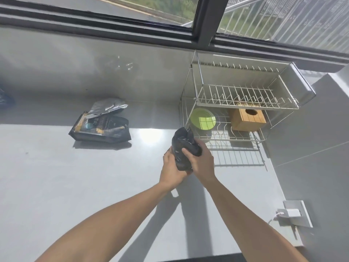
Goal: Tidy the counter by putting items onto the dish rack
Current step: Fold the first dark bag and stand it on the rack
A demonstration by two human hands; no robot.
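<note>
- The left hand (171,163) and right hand (200,159) are both gripping a dark pouch (184,148) above the counter (56,186), just before the rack (243,103).
- It is looking soft, light and crinkly; holding its body seems safest.
- Its print is showing too blurred to read.
- A bag (102,127) is lying well left.

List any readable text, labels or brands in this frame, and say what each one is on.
None can be read.
Black pouch held in both hands, left hand and right hand: pale print, too blurred.
Black bag lying on the counter: yellow and white print, too small and blurred.
</note>
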